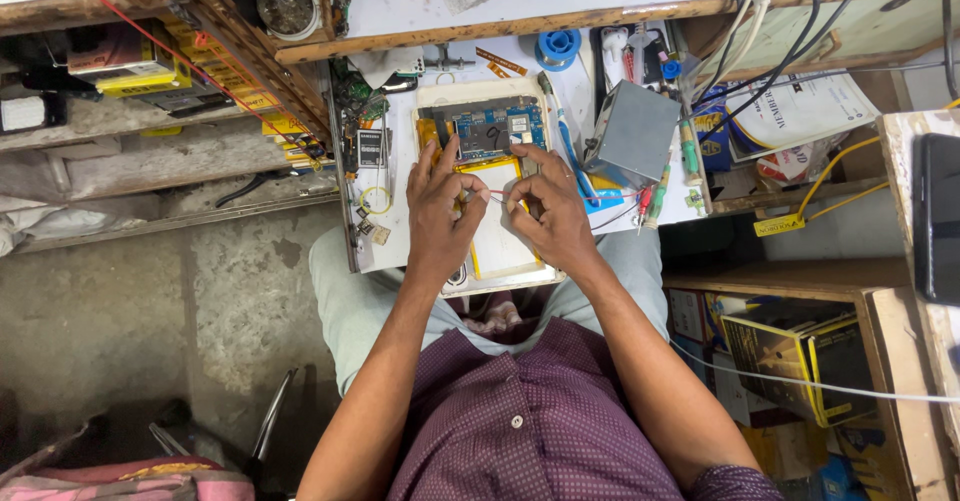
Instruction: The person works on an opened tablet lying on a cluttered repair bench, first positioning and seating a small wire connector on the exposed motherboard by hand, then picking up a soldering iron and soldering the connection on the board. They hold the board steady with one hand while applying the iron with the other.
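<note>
Both hands, left hand (440,211) and right hand (550,211), have fingers pinched on a thin red wire (497,194) over the opened tablet (490,186) on the counter (640,216); tugging could snap it.

A single head-worn camera looks almost straight down from above the seated person, near enough that the forearms and shirt fill the frame from centre to 6 o'clock. The white worktop (400,241) sits just above centre toward 12 o'clock, with the concrete floor (150,311) at 8 o'clock and shelving at 3 o'clock.
</note>
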A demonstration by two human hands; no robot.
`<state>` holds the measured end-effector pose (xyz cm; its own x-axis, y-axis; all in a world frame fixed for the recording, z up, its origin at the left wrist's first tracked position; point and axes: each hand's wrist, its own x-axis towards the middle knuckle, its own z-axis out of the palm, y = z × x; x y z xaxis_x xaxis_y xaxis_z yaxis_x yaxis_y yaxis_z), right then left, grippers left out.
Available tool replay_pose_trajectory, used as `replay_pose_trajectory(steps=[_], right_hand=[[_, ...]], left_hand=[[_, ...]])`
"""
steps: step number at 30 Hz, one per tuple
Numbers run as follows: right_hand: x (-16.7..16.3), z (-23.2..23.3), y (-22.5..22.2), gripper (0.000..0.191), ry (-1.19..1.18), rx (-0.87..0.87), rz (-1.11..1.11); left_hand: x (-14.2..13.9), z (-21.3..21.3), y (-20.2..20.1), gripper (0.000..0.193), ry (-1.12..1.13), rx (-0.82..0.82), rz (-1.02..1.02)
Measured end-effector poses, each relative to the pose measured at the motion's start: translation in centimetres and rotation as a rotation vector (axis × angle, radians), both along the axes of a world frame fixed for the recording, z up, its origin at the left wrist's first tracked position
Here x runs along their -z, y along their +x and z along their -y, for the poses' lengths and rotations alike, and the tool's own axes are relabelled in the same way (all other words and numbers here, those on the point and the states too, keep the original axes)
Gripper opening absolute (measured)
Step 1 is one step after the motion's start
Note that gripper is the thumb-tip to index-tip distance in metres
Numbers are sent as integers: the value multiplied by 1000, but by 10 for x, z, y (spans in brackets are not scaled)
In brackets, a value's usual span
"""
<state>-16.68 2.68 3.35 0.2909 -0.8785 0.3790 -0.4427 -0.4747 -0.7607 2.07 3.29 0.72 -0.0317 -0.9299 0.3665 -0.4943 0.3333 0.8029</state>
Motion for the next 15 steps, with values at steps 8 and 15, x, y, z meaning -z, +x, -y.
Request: replay_pose_trajectory(steps=[8, 15], right_hand=[[0, 1, 0, 10, -4, 2, -1], [1, 0, 0, 10, -6, 6, -10]], left_hand=[[0, 2, 0, 11, -12, 5, 3], [1, 1, 0, 10, -13, 5, 1]])
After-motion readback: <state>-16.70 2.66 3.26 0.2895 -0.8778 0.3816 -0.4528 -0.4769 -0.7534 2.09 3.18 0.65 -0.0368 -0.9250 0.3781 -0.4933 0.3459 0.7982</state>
